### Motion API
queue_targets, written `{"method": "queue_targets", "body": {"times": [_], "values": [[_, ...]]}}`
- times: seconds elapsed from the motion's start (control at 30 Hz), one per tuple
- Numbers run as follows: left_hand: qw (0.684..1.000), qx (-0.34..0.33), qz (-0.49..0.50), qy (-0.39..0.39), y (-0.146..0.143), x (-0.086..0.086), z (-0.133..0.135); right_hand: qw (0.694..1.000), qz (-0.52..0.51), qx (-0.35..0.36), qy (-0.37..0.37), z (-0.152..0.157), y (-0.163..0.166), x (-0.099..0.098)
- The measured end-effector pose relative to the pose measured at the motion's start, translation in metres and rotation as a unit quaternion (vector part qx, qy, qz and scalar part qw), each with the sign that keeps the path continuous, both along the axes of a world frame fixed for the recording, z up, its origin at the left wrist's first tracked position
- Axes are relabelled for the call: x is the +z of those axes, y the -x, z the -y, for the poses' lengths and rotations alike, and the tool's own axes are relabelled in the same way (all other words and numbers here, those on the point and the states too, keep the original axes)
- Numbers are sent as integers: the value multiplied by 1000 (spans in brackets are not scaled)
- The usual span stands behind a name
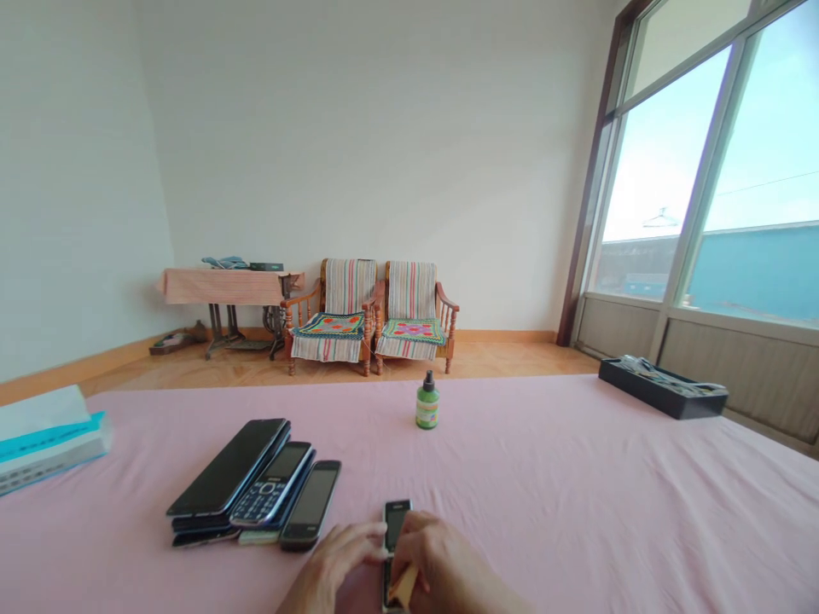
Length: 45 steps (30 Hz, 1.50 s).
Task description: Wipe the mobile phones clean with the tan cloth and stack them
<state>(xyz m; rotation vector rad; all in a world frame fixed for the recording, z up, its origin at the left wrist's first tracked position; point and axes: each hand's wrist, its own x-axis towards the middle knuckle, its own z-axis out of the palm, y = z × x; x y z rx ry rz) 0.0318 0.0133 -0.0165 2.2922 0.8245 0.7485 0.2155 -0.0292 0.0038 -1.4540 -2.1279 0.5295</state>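
Note:
A small dark mobile phone [397, 517] with a screen on its upper half lies on the pink cloth in front of me. Fingers of my left hand [342, 558] press on its left edge and hold it in place. Over the phone's lower part is my right hand [438, 558], closed on a small tan cloth-like piece [404, 586] that meets the phone there. The keypad area is mostly covered by my fingers. To the left are a stack of black smartphones [234, 469], a keypad phone [272, 486] lying on other phones, and a grey-black phone [312, 505].
A green spray bottle [427, 405] stands upright beyond the phone. At the far right a black tray [662, 390] holds tangled items. A blue-and-white packet [48, 443] lies at the left edge. Two wooden chairs [409, 303] and a covered table [223, 287] stand by the wall.

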Motion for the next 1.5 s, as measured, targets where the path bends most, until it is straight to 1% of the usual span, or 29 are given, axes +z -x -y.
{"method": "queue_targets", "body": {"times": [0.07, 0.17, 0.3, 0.4, 0.5, 0.57, 0.67, 0.73, 0.9, 0.97, 1.1, 1.3, 1.5], "values": [[1000, 2, -6, -6, 1, -5, -2, 999, -26, -26, 10, 6, -7, 6], [1000, 5, -6, -8, 3, -7, -1, 998, -51, -24, 5, 9, -7, 8], [1000, 8, -1, 12, 2, 2, 6, 997, -75, 6, -15, 7, 2, 5], [1000, 15, 11, 21, 1, 9, 11, 995, -93, 20, -3, 11, -4, 9], [999, 13, 16, 25, 2, 13, 13, 996, -89, 3, 22, 15, -15, 14], [999, 11, 11, 29, 1, 14, 14, 996, -88, 1, 16, 16, -15, 13], [1000, 9, 3, 28, 1, 15, 14, 995, -97, 28, -4, 16, -4, 12], [1000, 2, 0, 25, 0, 15, 13, 994, -103, 46, -4, 16, 2, 13], [1000, 1, 11, 23, 1, 12, 13, 993, -102, 46, 24, 18, -10, 21], [1000, 2, 9, 23, 1, 11, 12, 993, -105, 45, 21, 19, -12, 20], [1000, 2, 10, 17, 1, 11, 12, 992, -114, 59, 9, 19, -5, 16], [1000, 6, 0, 17, 2, 12, 12, 990, -109, 76, 37, 21, -13, 22], [1000, 3, -6, 11, 0, 11, 11, 991, -115, 68, 6, 20, -5, 18]]}}
